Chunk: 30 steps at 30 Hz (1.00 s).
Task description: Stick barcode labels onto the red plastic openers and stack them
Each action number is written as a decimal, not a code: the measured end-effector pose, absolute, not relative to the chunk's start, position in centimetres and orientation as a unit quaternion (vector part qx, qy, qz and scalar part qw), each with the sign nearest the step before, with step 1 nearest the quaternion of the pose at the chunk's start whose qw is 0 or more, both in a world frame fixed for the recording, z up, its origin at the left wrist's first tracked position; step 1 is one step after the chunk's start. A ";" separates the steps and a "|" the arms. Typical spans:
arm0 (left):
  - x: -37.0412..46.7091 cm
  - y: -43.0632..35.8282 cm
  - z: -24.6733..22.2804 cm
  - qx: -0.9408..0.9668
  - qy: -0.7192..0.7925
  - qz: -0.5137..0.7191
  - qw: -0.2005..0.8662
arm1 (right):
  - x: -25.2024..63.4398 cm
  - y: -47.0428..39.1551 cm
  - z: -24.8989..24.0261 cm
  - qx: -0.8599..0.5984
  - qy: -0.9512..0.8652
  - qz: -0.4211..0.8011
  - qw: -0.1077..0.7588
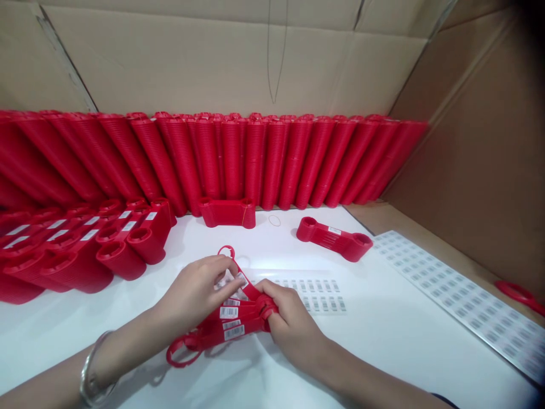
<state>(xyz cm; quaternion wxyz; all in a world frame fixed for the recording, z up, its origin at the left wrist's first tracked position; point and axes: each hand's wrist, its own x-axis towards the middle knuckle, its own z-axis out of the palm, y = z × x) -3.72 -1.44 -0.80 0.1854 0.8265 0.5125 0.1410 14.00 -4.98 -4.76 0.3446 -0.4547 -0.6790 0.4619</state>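
My right hand [292, 321] is closed round the ringed ends of several flat red plastic pieces [213, 335], which fan out to the left. White barcode labels [234, 331] show on their middle strips. One red piece [226, 251] stands apart at the top of the fan. My left hand [204, 287] pinches this piece, its thumb at a white label on the strip; whether the thumb presses or only touches the label I cannot tell. Partly hidden behind my hands, a sheet of barcode labels [323, 296] lies on the white table [383, 335].
Tall stacks of red pieces [255, 162] line the cardboard wall [213, 57]. Labelled stacks [123, 258] stand at left. Two short stacks, one banded [227, 213] and one labelled [334, 238], sit beyond my hands, near a rubber band [275, 220]. Another label sheet [460, 295] lies at right.
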 end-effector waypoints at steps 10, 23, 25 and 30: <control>-4.4 -0.8 -1.5 0.851 0.489 0.193 -0.005 | 14.0 -5.0 -4.7 -0.441 -0.705 0.442 0.337; -5.8 -3.3 -0.5 0.839 0.450 0.163 0.258 | 16.0 -7.9 -5.8 -0.434 -0.768 0.334 0.333; -6.2 -4.5 -0.5 0.851 0.428 0.148 0.268 | 16.2 -8.5 -6.3 -0.446 -0.791 0.283 0.309; -7.4 -7.5 -0.4 0.867 0.394 0.118 0.281 | 16.2 -9.6 -7.1 -0.489 -0.818 0.145 0.266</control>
